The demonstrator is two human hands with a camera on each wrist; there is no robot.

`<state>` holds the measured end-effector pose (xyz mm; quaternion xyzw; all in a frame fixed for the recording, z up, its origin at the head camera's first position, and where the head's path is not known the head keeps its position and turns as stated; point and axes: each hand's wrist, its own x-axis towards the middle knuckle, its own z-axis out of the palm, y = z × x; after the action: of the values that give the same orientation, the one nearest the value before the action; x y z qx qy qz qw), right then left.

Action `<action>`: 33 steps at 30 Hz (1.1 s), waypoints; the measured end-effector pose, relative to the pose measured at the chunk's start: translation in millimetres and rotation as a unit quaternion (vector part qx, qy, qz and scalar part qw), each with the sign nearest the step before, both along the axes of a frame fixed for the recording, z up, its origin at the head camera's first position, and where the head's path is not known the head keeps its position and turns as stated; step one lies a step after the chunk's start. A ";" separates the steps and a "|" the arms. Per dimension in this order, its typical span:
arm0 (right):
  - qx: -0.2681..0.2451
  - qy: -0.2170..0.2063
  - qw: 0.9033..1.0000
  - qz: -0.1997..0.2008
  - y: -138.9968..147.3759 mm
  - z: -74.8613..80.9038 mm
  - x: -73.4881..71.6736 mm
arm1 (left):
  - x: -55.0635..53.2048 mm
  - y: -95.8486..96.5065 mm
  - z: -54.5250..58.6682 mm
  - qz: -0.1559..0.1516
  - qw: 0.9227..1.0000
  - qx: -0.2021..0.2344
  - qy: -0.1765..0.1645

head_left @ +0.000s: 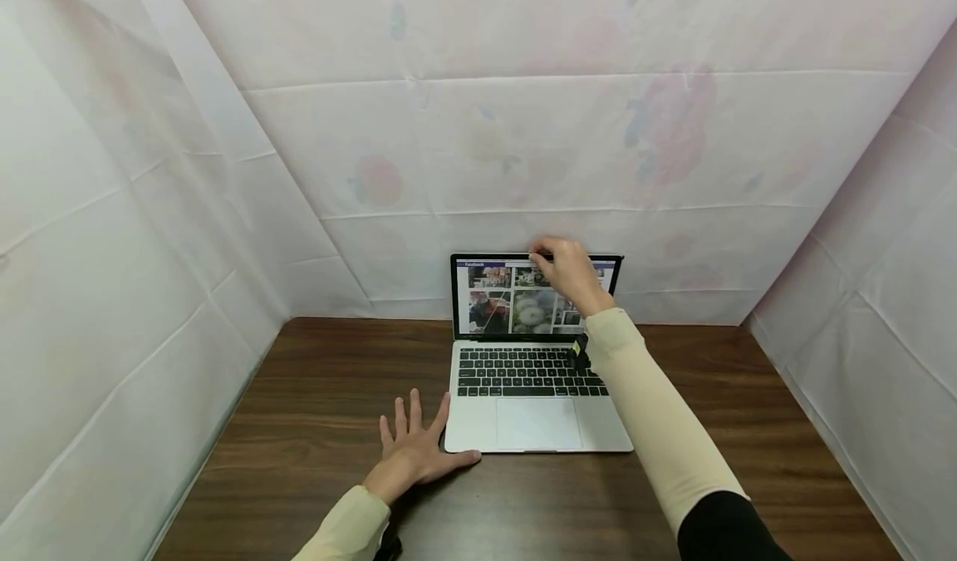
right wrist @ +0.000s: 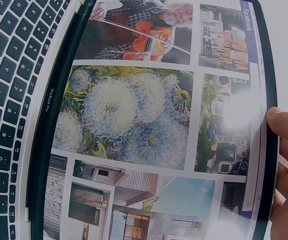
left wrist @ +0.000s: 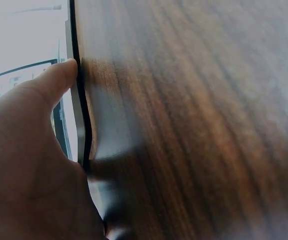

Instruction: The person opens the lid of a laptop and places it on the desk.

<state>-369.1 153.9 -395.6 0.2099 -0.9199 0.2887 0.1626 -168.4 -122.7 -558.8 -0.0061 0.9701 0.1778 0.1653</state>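
A silver laptop (head_left: pixel 473 428) stands unfolded on the table, its screen (head_left: pixel 531 312) lit with a page of several pictures. My right hand (head_left: pixel 570 272) pinches the top edge of the lid; in the right wrist view the thumb (right wrist: pixel 280 120) lies at the black bezel and the other fingers curl behind it. Around the laptop's front left corner my left hand (head_left: pixel 419 446) is spread, fingers straight. Its thumb (left wrist: pixel 58 80) touches the front edge in the left wrist view. My right forearm hides part of the keyboard (head_left: pixel 516 370) and the right side.
Dark wood table (head_left: pixel 321 395) surrounds the laptop. Pale printed cloth (head_left: pixel 523 145) hangs close behind the lid, with more white cloth (head_left: pixel 112 295) along the left and right sides. A small black item with a yellow mark (head_left: pixel 579 351) is at the right wrist.
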 end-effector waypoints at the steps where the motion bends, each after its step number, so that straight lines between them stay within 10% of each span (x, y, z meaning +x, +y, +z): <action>1: -0.001 0.001 1.000 0.000 0.2 -0.6 0.3 | 0.9 0.5 0.6 0.000 1.000 0.001 -0.001; 33: 0.067 0.078 0.995 -0.001 18.0 -3.3 17.3 | 2.7 -9.4 13.1 -0.030 0.999 -0.021 0.029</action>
<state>-351.8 171.8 -398.9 0.2410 -0.9220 0.2091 0.2195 -165.7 -132.1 -545.7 0.0244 0.9777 0.1525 0.1426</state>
